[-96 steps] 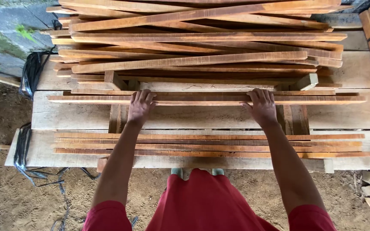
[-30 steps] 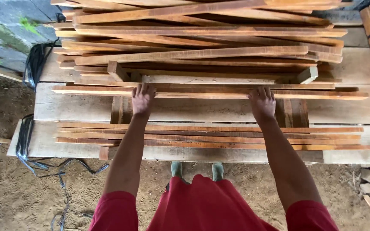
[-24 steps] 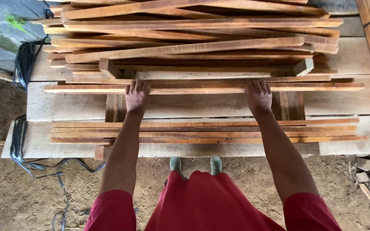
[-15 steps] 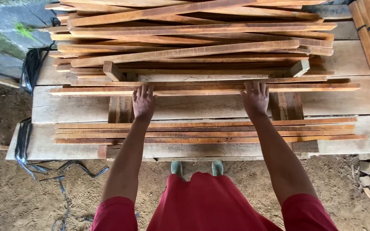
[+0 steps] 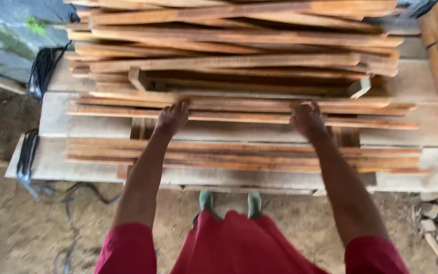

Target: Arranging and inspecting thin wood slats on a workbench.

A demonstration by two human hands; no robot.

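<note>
Reddish-brown sawn wood is filling the view: a long thin wooden strip (image 5: pixel 239 117) is lying crosswise on the pale plank workbench (image 5: pixel 82 124), just in front of the loose heap of similar strips (image 5: pixel 239 50) at twelve o'clock. The left hand (image 5: pixel 172 117) is resting palm-down on the strip towards nine o'clock and the right hand (image 5: pixel 307 120) is doing the same towards three o'clock, well apart. The picture is blurring, so whether the fingers are lying flat and spread or curling over the far edge I cannot tell. A neat row of strips (image 5: pixel 244 156) is lying at six o'clock, near the bench's front edge. Moving such a springy strip well probably means keeping both hands level and evenly spaced, so neither end is dragging against the heap.
</note>
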